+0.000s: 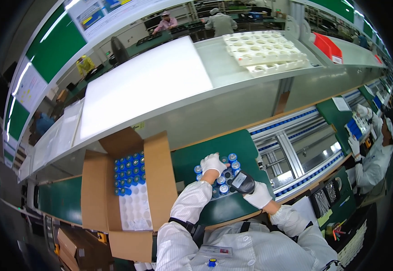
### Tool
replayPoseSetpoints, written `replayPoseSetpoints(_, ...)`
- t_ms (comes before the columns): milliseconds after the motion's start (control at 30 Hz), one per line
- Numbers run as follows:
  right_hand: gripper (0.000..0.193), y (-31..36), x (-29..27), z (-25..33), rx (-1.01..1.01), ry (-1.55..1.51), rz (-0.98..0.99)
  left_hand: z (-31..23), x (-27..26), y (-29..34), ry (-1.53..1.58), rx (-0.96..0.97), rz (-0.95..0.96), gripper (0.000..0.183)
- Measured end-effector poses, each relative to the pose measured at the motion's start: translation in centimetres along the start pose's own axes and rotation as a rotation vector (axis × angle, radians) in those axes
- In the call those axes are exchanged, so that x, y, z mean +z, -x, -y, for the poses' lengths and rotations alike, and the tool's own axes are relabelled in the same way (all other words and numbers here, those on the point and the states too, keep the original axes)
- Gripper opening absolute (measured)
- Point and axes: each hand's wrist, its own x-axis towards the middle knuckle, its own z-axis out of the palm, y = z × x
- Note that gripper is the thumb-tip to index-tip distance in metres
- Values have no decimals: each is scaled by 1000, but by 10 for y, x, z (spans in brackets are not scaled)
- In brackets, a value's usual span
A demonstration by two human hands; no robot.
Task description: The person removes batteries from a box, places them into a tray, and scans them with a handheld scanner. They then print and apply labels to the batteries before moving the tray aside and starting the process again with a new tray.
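A white striped smock (250, 248) is filling the bottom centre of the frame, both sleeves reaching upward to gloved hands. The right hand (257, 195), just right of centre, is wrapping its fingers around a black handheld scanner (242, 182), which is pointing up and left at a cluster of blue cylindrical cells (223, 174). The left hand (213, 163), fingers bent and slightly spread, is resting on top of that cluster, which is sitting upright on the green mat (192, 158) in the middle of the frame. To the left, an open cardboard box (158, 167) is holding more blue cells (129, 172) in its upper part and a white tray with empty round pockets (134, 207) below them. At the right edge, another person in white (375, 158) is working.
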Motion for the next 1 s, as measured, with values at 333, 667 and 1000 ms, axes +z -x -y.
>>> replayPoseSetpoints(333, 23, -12, 45, 0, -119, 7, -28, 240, -178, 56, 267, -509, -791, 34)
replayPoseSetpoints(667, 23, -9, 70, 35, -116, -89, 37, 404, -65, 133, 6, -892, -591, 58)
replayPoseSetpoints(1000, 27, -10, 68, 56, -174, -38, 30, 459, -64, 132, 845, -545, -1109, 49)
